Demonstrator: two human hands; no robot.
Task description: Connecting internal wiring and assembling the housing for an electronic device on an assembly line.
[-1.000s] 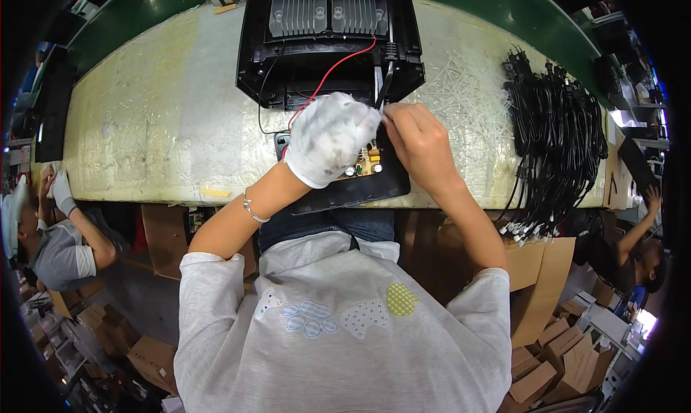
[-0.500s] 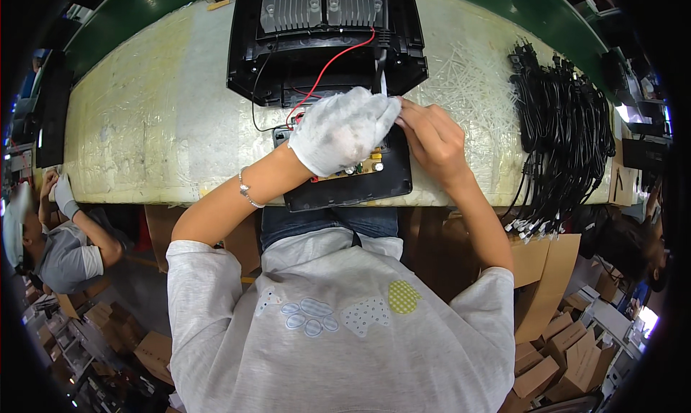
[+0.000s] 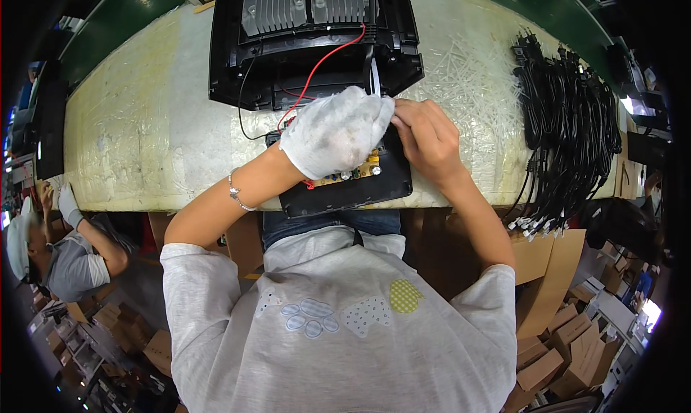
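Observation:
My left hand [image 3: 335, 133], in a white glove, is closed over a circuit board [image 3: 368, 171] on a black plastic panel [image 3: 353, 198] at the table's near edge. A whitish cable [image 3: 375, 76] runs from a black housing [image 3: 229, 78] into its curled fingers. My bare right hand [image 3: 432, 138] pinches beside the gloved fingertips; what lies between its fingers is hidden. The housing lies just beyond both hands, with a finned metal heat sink [image 3: 272, 11] in it. A red wire [image 3: 314, 69] and a thin black wire [image 3: 241, 114] link it to the panel side.
A thick bundle of black power cords [image 3: 565, 125] lies on the right of the table, white connectors hanging over its edge. White cable ties [image 3: 468, 78] are scattered beside it. Cardboard boxes [image 3: 568, 355] stand below right. Another person [image 3: 68, 258] works at far left.
The housing appears slightly farther left and turned a little, and the cable sits at a different slant. Both hands stay together over the panel, with only a small shift left.

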